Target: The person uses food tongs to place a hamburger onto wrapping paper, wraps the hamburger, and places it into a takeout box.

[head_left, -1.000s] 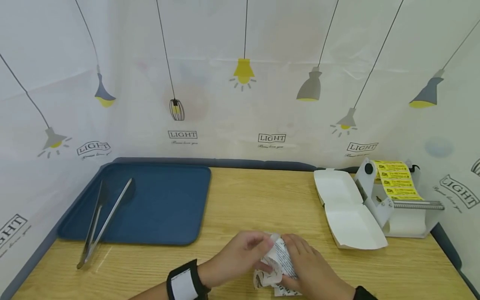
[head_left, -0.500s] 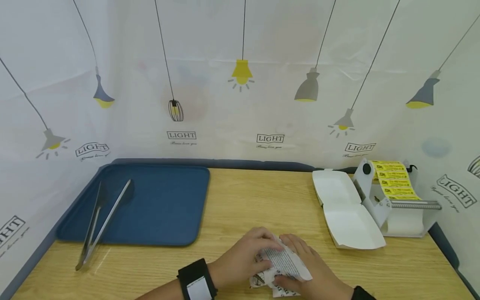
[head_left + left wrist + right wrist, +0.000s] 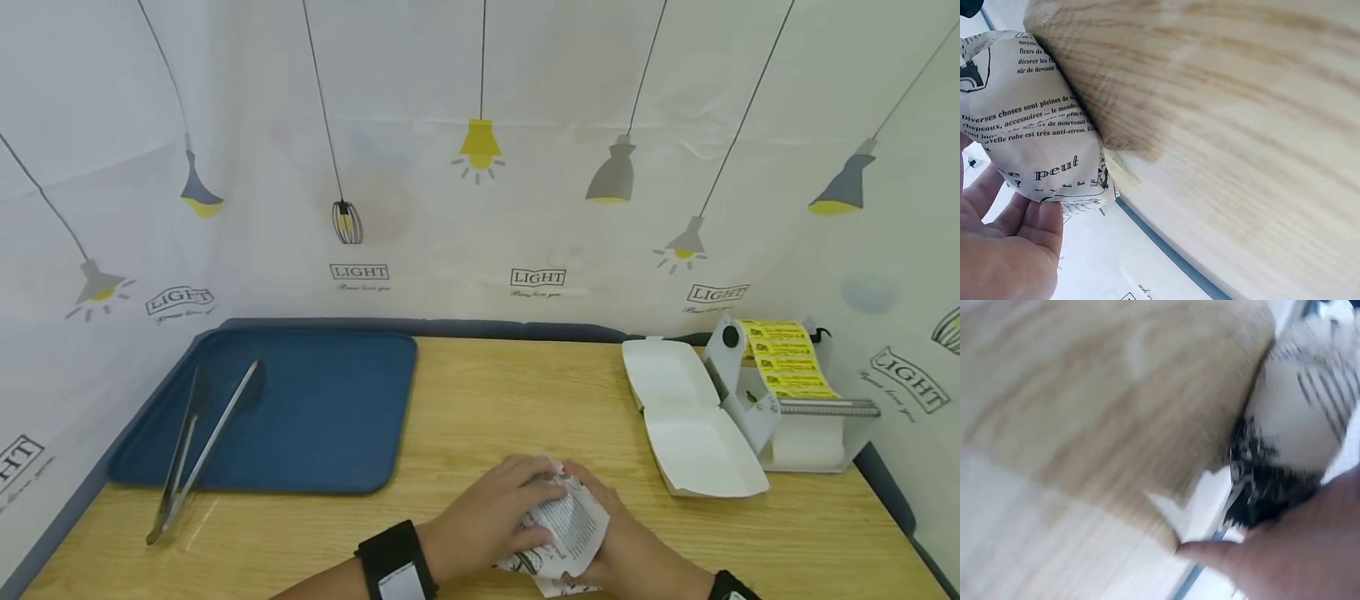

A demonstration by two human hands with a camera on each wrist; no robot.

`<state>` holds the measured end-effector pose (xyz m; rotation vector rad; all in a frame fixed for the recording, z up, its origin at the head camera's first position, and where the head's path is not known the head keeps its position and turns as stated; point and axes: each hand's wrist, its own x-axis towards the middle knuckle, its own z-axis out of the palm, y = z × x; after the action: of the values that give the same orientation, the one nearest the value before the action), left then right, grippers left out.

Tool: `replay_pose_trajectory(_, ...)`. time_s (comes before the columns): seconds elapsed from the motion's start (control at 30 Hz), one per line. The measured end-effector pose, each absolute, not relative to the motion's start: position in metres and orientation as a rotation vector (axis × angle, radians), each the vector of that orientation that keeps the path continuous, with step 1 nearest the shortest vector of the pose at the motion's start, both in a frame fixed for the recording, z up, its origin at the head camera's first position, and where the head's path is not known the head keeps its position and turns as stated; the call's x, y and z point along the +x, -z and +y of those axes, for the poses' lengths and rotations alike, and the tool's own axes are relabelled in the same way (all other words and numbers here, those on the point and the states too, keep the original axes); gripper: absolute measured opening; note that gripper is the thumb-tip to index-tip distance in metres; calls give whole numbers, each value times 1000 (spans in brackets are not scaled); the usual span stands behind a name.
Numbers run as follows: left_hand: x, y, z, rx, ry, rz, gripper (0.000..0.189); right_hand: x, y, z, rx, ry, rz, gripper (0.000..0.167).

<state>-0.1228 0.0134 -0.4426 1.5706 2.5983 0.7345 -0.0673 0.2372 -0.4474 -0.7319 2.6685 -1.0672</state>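
A bundle wrapped in white paper with black newsprint-style text (image 3: 576, 523) is between both hands at the table's near edge; what the paper covers is hidden. From the left, my left hand (image 3: 495, 518) grips it, fingers bent over its top and side. My right hand (image 3: 637, 546) holds the opposite side, its fingers partly behind the paper. Close up, the left wrist view has the printed wrapper (image 3: 1035, 119) rounded out, with left fingertips (image 3: 1047, 219) against its lower edge. The right wrist view is blurred; a loose paper corner (image 3: 1200, 500) sticks out near the right thumb.
A blue tray (image 3: 322, 417) lies at the left, with metal tongs (image 3: 206, 454) resting across it and over its front edge. At the right stands an open white takeaway box (image 3: 701, 446), beside a label dispenser (image 3: 813, 429) with a yellow sticker roll (image 3: 791, 358).
My left hand has moved from a paper edge to over the bundle. The bundle has been turned and its loose paper folded in. My right fingers have slid further behind it.
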Motion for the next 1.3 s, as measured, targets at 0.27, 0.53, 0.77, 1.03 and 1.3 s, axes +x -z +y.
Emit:
replay_pose_trajectory(0.27,-123,440,13,1556,-710,2612,46,-71,427,259,-406,1303,2429,99)
replay_pose_trajectory(0.53,-122,439,11,1527,-730,2595,47,-72,422,261,-288,1324,2649,20)
replay_pose_trajectory(0.77,-122,442,10,1475,-731,2595,48,-70,432,268,-296,1245,2706,18)
replay_pose_trajectory(1.03,-122,447,11,1553,-638,2643,48,-72,446,271,-309,1292,2547,20)
replay_pose_trajectory(1.3,-125,450,10,1528,-555,2654,59,-73,445,276,-371,1304,2449,19)
